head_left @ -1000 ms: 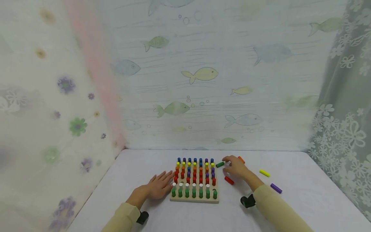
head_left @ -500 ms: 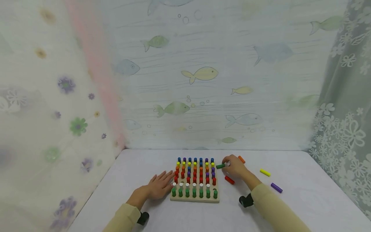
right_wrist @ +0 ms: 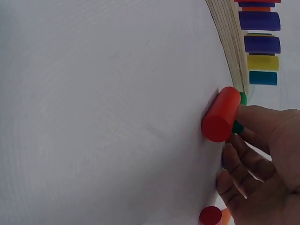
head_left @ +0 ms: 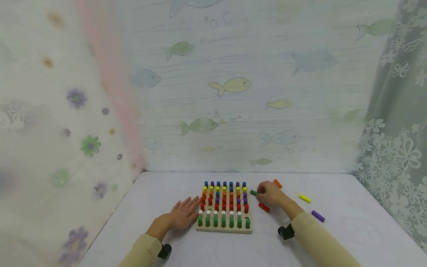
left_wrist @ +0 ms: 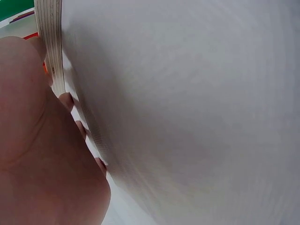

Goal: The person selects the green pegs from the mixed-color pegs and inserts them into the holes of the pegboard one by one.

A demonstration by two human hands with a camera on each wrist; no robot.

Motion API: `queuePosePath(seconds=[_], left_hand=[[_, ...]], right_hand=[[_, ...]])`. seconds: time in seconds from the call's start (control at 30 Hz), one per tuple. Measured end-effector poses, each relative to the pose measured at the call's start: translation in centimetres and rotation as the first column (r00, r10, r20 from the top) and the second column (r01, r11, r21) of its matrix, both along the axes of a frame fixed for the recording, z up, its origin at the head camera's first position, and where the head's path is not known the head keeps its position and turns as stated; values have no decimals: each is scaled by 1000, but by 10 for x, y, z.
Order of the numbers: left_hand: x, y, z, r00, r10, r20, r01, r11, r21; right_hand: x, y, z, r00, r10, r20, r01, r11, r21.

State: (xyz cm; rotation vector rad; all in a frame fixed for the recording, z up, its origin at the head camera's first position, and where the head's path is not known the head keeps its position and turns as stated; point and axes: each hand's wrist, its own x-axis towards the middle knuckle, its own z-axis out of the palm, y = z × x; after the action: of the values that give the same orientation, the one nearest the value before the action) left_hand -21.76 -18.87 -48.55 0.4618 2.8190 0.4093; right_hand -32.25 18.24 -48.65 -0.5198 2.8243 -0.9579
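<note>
A wooden peg board [head_left: 223, 230] stands in the middle of the table, with rows of upright coloured pegs. My left hand [head_left: 184, 214] lies flat with fingers spread, its fingertips against the board's left edge. In the left wrist view the palm side of the hand [left_wrist: 51, 140] shows beside the board's layered edge [left_wrist: 49, 42]. Just right of the board, my right hand [head_left: 269, 193] pinches a green peg [head_left: 254, 193] between thumb and fingertips. A red peg [right_wrist: 221, 115] lies in front of that green peg in the right wrist view, hiding part of it.
On the white table [head_left: 230, 252], right of the board, loose pegs lie on their sides: orange [head_left: 278, 183], yellow [head_left: 305, 198] and purple [head_left: 318, 216]. A fish-patterned curtain [head_left: 230, 111] hangs behind the table.
My right fingers have come together on the green peg, which has turned so its near end points toward me. The left hand stays in place.
</note>
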Motion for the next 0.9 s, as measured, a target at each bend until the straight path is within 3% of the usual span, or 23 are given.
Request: queuePosePath(seconds=[0.13,0.23,0.4,0.73,0.9], left_hand=[[-2,-1,-3,1000,7,0,-7,1000,9],[-7,-4,-12,1000,8,-4,-8,1000,15],[-11,-7,-21,1000,2,-18,-2,1000,28],[-6,-4,-12,1000,-5,-13,6,999,37],[-3,-4,-8,1000,-9,-14,10,999,31]], right_hand=[[0,1,0,1000,0,11,0,1000,-9],[1,3,0,1000,0,6,0,1000,-17],[4,9,0,999,28,-44,-30,999,-39],[13,24,2,983,72,-171,-94,987,-127],[23,30,5,984,29,-175,-58,985,-161]])
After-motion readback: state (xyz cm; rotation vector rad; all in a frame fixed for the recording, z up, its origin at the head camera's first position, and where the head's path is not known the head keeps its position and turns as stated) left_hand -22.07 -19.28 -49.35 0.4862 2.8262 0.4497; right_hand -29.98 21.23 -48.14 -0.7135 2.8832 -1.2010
